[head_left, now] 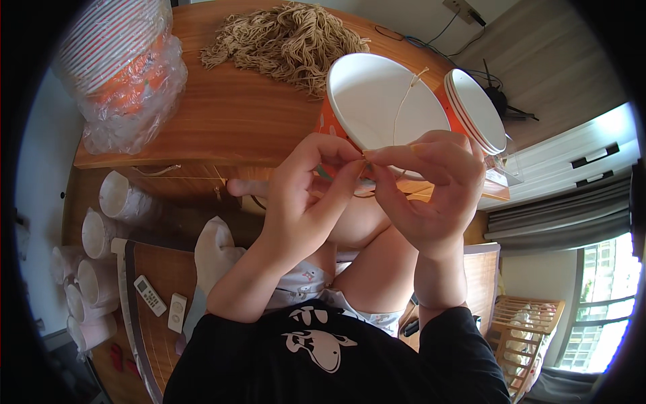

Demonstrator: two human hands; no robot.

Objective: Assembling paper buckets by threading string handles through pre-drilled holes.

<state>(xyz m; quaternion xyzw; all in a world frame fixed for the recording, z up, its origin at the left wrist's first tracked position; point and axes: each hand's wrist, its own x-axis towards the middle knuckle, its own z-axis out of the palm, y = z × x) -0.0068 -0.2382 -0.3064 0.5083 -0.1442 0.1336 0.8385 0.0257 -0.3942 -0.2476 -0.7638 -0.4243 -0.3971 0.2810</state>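
pinching a thin cord (402, 104) between narrowed thumbs and forefingers, the left hand (306, 182) and right hand (437, 182) meet near the front edge of the wooden surface (222, 128); overlapping fingertips make it hard to tell whether the cord is knotted there. from that meeting point, a large orange tub (360, 87) tilts its mouth toward the camera at half past twelve, the cord showing against its white inner wall. nested tubs (479, 114) sit just beside it at two o'clock. a tan cord heap (289, 40) lies at eleven o'clock, wood grain showing between it and the plastic-wrapped tubs (121, 50) at ten. pale cylindrical containers (124, 195) stand on the floor around eight o'clock.
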